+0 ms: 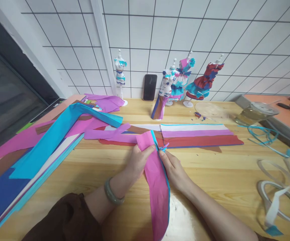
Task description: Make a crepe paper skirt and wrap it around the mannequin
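A long pink crepe paper strip (pixel 157 190) with a blue edge hangs down toward me over the wooden table. My left hand (pixel 137 161) is closed on its upper part, thumb on top. Closed at the strip's blue edge, my right hand (pixel 176 169) pinches beside a small tuft of blue and purple slivers (pixel 164 147). The two hands are close together, with the tuft between their fingertips. Behind them lie layered strips in white, purple and red (pixel 197 137). A bracelet (pixel 112 192) is on my left wrist.
Blue, pink and brown strips (pixel 56 134) pile up at the left. Dressed mini mannequins (pixel 168 82) and a phone (pixel 150 87) stand by the tiled wall. At the right are a glass container (pixel 254 113), curled blue trimmings (pixel 263 135) and a tape roll (pixel 263 192).
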Demonstrator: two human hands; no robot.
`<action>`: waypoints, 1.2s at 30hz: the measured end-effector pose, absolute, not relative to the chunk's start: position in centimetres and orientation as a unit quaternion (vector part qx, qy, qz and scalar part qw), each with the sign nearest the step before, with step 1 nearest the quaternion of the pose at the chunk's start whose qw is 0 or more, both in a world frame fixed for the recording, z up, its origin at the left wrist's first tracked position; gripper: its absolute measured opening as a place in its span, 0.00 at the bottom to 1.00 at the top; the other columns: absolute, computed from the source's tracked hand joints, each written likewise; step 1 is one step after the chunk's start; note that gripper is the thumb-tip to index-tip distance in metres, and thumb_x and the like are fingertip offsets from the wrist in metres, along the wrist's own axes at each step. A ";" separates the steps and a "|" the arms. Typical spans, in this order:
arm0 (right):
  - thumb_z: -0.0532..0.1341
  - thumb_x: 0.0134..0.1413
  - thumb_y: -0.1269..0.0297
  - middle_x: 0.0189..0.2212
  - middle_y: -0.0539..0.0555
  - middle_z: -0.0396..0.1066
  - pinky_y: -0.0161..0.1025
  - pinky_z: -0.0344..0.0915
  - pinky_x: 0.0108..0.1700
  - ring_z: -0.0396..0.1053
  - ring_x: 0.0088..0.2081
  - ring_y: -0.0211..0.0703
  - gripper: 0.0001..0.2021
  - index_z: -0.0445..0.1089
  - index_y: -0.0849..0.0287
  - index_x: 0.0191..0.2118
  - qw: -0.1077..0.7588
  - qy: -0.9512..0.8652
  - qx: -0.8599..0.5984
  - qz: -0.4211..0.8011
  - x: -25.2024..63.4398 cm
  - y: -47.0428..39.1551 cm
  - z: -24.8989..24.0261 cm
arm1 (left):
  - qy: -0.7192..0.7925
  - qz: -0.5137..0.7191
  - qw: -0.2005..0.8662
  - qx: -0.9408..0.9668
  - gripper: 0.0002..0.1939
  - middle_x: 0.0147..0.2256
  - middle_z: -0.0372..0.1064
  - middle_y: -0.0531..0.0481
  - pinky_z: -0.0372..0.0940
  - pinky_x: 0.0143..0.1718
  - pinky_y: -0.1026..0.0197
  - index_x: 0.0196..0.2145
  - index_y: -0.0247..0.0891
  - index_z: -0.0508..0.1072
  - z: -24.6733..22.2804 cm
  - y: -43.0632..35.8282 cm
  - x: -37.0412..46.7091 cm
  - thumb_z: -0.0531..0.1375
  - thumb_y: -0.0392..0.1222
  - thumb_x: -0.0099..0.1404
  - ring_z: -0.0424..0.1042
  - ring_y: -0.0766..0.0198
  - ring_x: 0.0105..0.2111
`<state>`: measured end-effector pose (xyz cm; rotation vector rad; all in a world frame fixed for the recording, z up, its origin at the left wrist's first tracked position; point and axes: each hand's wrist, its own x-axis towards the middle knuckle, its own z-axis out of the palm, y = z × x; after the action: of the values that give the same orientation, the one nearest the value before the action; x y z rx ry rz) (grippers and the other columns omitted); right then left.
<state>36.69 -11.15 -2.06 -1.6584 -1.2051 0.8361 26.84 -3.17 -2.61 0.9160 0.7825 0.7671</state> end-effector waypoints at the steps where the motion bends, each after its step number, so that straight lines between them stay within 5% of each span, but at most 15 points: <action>1: 0.44 0.60 0.53 0.31 0.52 0.69 0.34 0.58 0.36 0.64 0.34 0.41 0.20 0.66 0.62 0.36 0.446 -0.488 -0.671 0.336 36.7 -11.2 -2.0 | 0.364 0.353 0.751 0.423 0.12 0.27 0.71 0.49 0.64 0.29 0.63 0.30 0.34 0.72 -2.6 -3.2 26.8 0.64 0.43 0.49 0.70 0.63 0.28; 20: 0.45 0.59 0.51 0.27 0.51 0.67 0.34 0.59 0.34 0.63 0.31 0.40 0.19 0.62 0.60 0.29 0.446 -0.483 -0.678 0.328 36.7 -11.1 -2.0 | 0.347 0.357 0.758 0.422 0.14 0.32 0.72 0.47 0.65 0.31 0.61 0.33 0.34 0.72 -3.6 -3.0 27.0 0.63 0.44 0.50 0.71 0.59 0.31; 36: 0.44 0.60 0.53 0.25 0.51 0.65 0.35 0.58 0.33 0.61 0.29 0.39 0.18 0.61 0.59 0.28 0.422 -0.518 -0.670 0.323 36.8 -11.2 -2.5 | 0.355 0.386 0.776 0.351 0.13 0.24 0.70 0.51 0.62 0.27 0.64 0.27 0.34 0.71 -2.1 -2.2 26.7 0.67 0.43 0.44 0.68 0.65 0.24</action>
<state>36.78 -11.17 -2.48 -1.6793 -1.2968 0.8100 26.67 -2.19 -2.11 0.7603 0.7678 0.8348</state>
